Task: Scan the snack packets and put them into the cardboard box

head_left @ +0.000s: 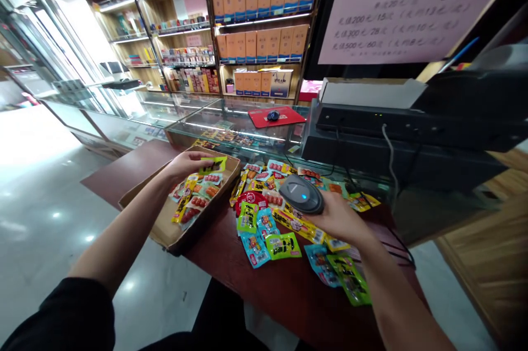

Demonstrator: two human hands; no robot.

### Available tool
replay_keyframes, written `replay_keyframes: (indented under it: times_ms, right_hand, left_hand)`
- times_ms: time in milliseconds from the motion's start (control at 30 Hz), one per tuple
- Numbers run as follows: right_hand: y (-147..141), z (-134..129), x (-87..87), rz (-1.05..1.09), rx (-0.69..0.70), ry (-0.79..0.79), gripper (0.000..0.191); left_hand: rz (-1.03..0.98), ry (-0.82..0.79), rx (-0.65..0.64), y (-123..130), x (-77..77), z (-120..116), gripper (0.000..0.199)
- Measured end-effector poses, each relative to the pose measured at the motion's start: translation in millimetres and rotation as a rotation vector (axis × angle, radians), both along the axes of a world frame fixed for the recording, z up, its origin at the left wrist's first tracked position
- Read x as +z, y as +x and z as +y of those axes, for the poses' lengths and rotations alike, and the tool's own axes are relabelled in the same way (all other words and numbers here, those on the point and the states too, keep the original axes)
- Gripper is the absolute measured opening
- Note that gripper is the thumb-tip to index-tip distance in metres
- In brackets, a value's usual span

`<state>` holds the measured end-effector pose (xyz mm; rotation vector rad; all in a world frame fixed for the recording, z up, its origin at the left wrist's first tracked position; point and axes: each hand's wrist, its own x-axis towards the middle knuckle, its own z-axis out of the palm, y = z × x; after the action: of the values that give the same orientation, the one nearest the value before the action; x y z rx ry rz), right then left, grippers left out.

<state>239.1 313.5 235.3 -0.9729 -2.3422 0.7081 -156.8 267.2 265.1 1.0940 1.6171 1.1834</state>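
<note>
Over the cardboard box on the left, my left hand pinches a yellow-green snack packet. Inside the box lie several packets, among them a long yellow one and red sausage packs. My right hand is wrapped round a dark grey barcode scanner with a blue light on top. Beneath and around the scanner spreads a pile of snack packets: green ones, blue ones and a yellow strip. The scanner's handle is hidden in my grip.
The packets rest on a dark red table. Behind stands a glass display counter with a red mouse pad and a mouse. Black checkout equipment with a hanging cable is at right. Shelves of boxes line the back.
</note>
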Motion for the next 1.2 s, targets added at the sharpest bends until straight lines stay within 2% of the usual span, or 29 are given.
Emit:
replay_keyframes:
  times_ms: [100, 233, 367, 533, 633, 800, 900, 1000, 1100, 1200]
  right_hand:
    - [9.7, 4.9, 0.0, 0.011, -0.056, 0.025, 0.025]
    - [25.5, 13.7, -2.6, 0.064, -0.094, 0.004, 0.029]
    - [41.8, 19.0, 0.2, 0.049, -0.115, -0.012, 0.032]
    - [57.9, 21.2, 6.5, 0.003, -0.148, -0.017, 0.037]
    - [64.5, 22.7, 6.8, 0.0, -0.172, -0.019, 0.04]
    - [69.4, 24.7, 6.0, -0.014, -0.184, -0.037, 0.037]
    - [70.3, 25.1, 6.3, -0.034, -0.187, -0.052, 0.032]
    - [70.1, 25.1, 6.2, -0.073, -0.197, -0.041, 0.032]
    - [67.4, 24.8, 5.8, -0.094, -0.206, -0.021, 0.032]
    - [61.9, 24.6, 4.8, -0.079, -0.18, -0.026, 0.032]
  left_hand:
    - [0.057, 0.024, 0.054, -10.2, 1.4, -7.0, 0.054]
    - [0.067, 0.035, -0.012, 6.8, -1.8, 3.8, 0.052]
    - [0.1, 0.023, -0.18, 50.2, -13.3, 30.2, 0.049]
    - [0.173, 0.024, -0.376, 117.8, -45.3, 73.0, 0.049]
    - [0.355, 0.071, -0.466, 153.9, -67.3, 95.2, 0.045]
    - [0.853, 0.23, -0.485, 193.7, -93.0, 113.8, 0.038]
    - [1.067, 0.306, -0.503, 204.6, -101.4, 115.3, 0.039]
    - [1.124, 0.32, -0.505, 207.9, -104.3, 114.7, 0.036]
    - [1.061, 0.281, -0.499, 205.0, -103.7, 116.7, 0.035]
    - [0.852, 0.225, -0.46, 194.4, -101.6, 120.8, 0.03]
